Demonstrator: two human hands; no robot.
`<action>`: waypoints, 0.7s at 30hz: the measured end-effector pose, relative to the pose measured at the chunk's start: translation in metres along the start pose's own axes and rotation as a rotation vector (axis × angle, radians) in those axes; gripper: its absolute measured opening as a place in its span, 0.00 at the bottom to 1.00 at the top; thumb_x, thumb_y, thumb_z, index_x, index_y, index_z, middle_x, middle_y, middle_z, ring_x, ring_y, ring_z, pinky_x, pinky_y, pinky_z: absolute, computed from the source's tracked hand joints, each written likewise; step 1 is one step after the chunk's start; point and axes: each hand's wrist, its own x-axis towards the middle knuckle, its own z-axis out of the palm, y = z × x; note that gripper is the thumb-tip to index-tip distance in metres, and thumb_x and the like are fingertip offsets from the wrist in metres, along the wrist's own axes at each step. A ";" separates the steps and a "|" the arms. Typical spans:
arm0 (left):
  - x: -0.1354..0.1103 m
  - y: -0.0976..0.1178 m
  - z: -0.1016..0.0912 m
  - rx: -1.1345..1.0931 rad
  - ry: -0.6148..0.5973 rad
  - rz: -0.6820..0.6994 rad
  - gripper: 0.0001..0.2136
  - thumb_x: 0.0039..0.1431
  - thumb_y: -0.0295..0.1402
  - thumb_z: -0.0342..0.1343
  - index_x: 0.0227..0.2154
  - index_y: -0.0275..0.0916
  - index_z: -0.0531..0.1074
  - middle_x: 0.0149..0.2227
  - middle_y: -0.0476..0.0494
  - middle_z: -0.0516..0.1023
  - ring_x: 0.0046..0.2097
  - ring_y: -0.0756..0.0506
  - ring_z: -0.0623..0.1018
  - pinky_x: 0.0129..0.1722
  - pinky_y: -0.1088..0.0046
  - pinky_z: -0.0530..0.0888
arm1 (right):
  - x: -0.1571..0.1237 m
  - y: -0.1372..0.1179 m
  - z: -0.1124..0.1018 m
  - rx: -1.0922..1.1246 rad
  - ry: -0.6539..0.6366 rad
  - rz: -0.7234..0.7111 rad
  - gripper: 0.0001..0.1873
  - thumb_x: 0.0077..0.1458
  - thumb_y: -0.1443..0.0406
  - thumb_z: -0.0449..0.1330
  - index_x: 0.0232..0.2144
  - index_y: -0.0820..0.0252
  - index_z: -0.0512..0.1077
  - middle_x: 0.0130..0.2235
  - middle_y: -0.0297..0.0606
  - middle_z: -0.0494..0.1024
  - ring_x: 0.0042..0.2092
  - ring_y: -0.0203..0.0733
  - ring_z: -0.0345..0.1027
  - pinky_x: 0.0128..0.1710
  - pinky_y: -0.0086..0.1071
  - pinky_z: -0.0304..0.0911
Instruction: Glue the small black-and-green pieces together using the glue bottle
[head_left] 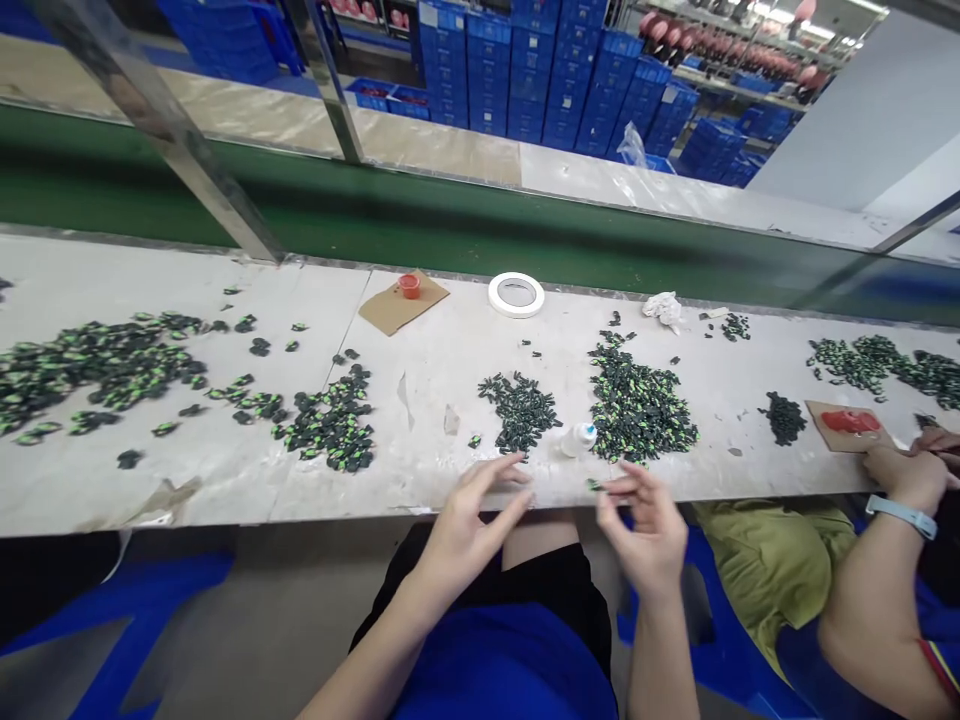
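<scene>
My left hand (469, 525) hovers at the near edge of the long worktable (225, 480), fingers stretched out and apart, holding nothing. My right hand (649, 530) is beside it, its thumb and fingertips pinching a small dark green piece (595, 485). Just beyond my hands lie a small pile of dark green pieces (520, 408), a white glue bottle (577, 438) on its side, and a larger pile of pieces (637, 400).
More piles of green pieces (90, 370) spread left and right (877, 362). A tape roll (516, 294), a red cap on cardboard (409, 286) and crumpled tissue (664, 307) lie farther back. A co-worker's arm with a wristband (904, 515) works at the right.
</scene>
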 end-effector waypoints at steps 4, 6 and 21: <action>0.021 -0.022 -0.022 0.359 0.219 0.105 0.06 0.59 0.34 0.56 0.36 0.44 0.77 0.38 0.42 0.80 0.45 0.38 0.75 0.48 0.55 0.71 | 0.032 0.023 -0.025 -0.161 0.343 -0.055 0.17 0.53 0.60 0.63 0.44 0.61 0.70 0.34 0.40 0.77 0.33 0.41 0.72 0.35 0.37 0.71; 0.032 -0.032 -0.029 0.436 0.190 0.138 0.06 0.59 0.31 0.54 0.32 0.44 0.77 0.36 0.42 0.81 0.42 0.37 0.74 0.44 0.55 0.71 | 0.043 0.030 -0.028 -0.272 0.321 -0.095 0.19 0.55 0.57 0.61 0.46 0.61 0.70 0.40 0.45 0.76 0.40 0.45 0.71 0.38 0.41 0.70; 0.037 -0.049 -0.043 0.461 -0.035 0.255 0.06 0.60 0.34 0.54 0.34 0.44 0.77 0.33 0.44 0.79 0.37 0.41 0.76 0.36 0.66 0.73 | 0.026 0.034 0.039 -0.548 0.051 -0.218 0.15 0.56 0.54 0.60 0.42 0.55 0.70 0.50 0.48 0.70 0.56 0.58 0.55 0.55 0.58 0.54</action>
